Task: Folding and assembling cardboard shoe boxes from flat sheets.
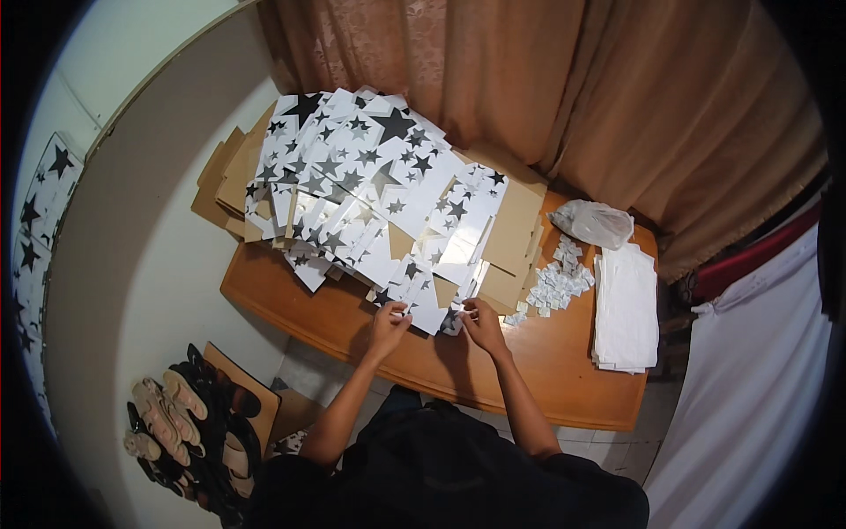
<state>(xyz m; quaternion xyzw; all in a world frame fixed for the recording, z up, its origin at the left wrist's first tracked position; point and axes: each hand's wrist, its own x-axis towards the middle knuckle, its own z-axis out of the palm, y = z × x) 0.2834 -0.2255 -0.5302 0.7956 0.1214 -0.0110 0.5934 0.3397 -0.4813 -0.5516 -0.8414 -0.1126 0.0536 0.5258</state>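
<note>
My left hand [389,327] and my right hand [481,325] are at the near edge of the wooden table. Between them lies a white cardboard sheet [426,309] printed with black and grey stars, its near end reaching toward me. The fingers of my left hand are bent in at its left side. My right hand pinches a small star-printed part on the right side; the exact grip is small and partly hidden. Just beyond both hands spreads a large heap of similar star-printed cardboard pieces [352,176], overlapping one another.
Brown cardboard sheets [511,229] lie under and beside the heap. Small pale packets [560,284], a knotted plastic bag [592,224] and a stack of white sheets [626,309] occupy the right side of the table [564,388]. Sandals [181,414] stand at lower left; a brown curtain [502,70] hangs behind.
</note>
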